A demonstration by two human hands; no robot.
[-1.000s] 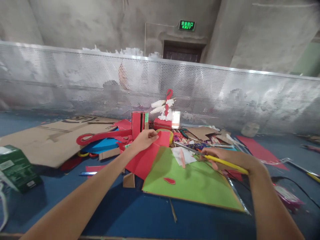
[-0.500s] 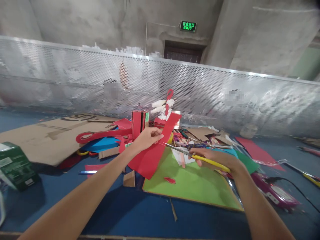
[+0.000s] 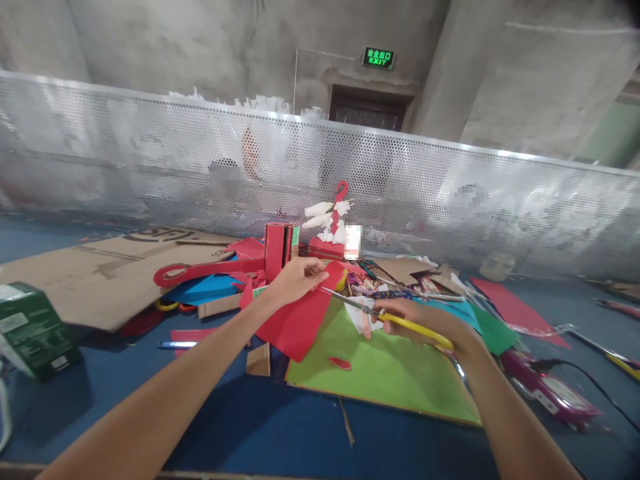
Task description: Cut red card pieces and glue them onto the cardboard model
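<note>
My left hand [image 3: 300, 280] pinches a sheet of red paper [image 3: 303, 330] near its upper edge, the fingers closed on it. In my right hand [image 3: 410, 313] is a pair of scissors with yellow handles [image 3: 423, 330], fingers wrapped round the grips. Its blades point left and reach the paper's edge just beside my left fingertips. Whether the blades are fully closed is hard to make out. Below the paper lies a light green board [image 3: 380, 373], with a small red leaf-shaped scrap [image 3: 340, 363] on top.
A red cardboard construction [image 3: 277, 250] with a long looped arm stands behind my left hand. Brown cardboard [image 3: 100, 280] and a green box [image 3: 37, 330] lie left. Purple corded device [image 3: 550, 390] sits right. Scraps and tools clutter the middle; a perforated metal panel [image 3: 425, 180] stands behind.
The red paper's upper strip, which stood up to the right above my left hand, has dropped lower. The scissors have shifted slightly left along the paper.
</note>
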